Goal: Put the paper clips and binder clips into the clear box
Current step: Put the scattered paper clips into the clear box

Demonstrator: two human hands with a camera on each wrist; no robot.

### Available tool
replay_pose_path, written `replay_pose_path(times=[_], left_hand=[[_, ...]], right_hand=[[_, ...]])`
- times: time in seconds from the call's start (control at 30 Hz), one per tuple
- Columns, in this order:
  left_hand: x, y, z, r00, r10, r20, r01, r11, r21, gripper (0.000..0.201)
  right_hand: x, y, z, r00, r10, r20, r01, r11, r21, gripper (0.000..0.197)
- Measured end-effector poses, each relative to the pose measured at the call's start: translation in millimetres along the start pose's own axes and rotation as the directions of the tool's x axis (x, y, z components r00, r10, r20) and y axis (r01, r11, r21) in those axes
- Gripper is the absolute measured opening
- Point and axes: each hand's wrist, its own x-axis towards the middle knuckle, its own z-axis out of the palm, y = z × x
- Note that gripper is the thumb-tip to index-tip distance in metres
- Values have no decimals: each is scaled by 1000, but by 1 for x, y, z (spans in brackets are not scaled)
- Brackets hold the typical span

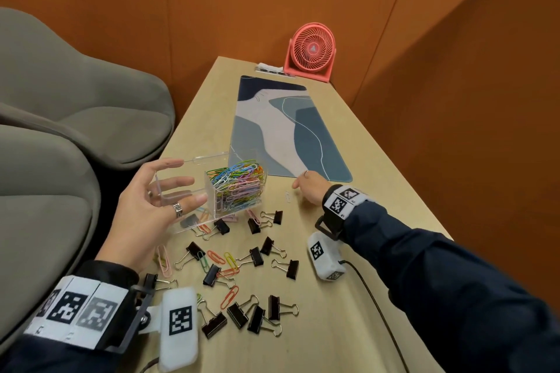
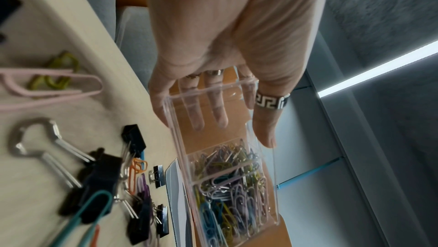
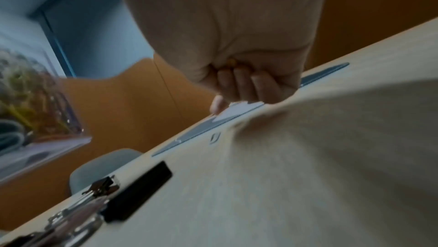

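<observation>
My left hand [image 1: 194,191] grips the clear box [image 1: 212,212], thumb in front and fingers behind, and holds it tipped above the table [image 1: 348,251]. Its far compartment is packed with coloured paper clips [image 1: 239,188]; the compartment nearest my hand looks empty. The left wrist view shows the same grip on the box [image 2: 213,138] and its clips [image 2: 232,191]. Several black binder clips [image 1: 212,275] and loose paper clips [image 1: 228,297] lie scattered on the table. My right hand [image 1: 298,183] rests curled at the desk mat's near edge, beside a white paper clip [image 1: 288,196]. A yellow-orange bit [image 3: 233,62], apparently a clip, shows in its palm.
A patterned blue desk mat [image 1: 281,130] runs down the table toward a pink fan [image 1: 312,51] and a power strip [image 1: 272,68]. Grey chairs [image 1: 60,85] stand off the table's left edge. An orange wall borders the right side. A black cable [image 1: 372,291] trails near my right forearm.
</observation>
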Motion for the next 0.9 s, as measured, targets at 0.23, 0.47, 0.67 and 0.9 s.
replay_pose_path(times=[0.23, 0.47, 0.67, 0.9], left_hand=[[1, -2, -1, 1000, -15, 6, 15, 1000, 1, 58], [1, 0, -1, 1000, 3, 16, -3, 1000, 19, 59], [2, 0, -1, 1000, -6, 29, 6, 1000, 0, 60], [-1, 0, 2, 998, -1, 57, 1, 1000, -7, 60]], right_hand=[[23, 4, 9, 999, 13, 36, 3, 912, -410, 40], [12, 1, 6, 992, -16, 122, 78, 851, -520, 32], [-22, -25, -9, 924, -381, 20, 367, 872, -324, 15], [-71, -81, -20, 637, -766, 85, 726, 560, -399, 12]])
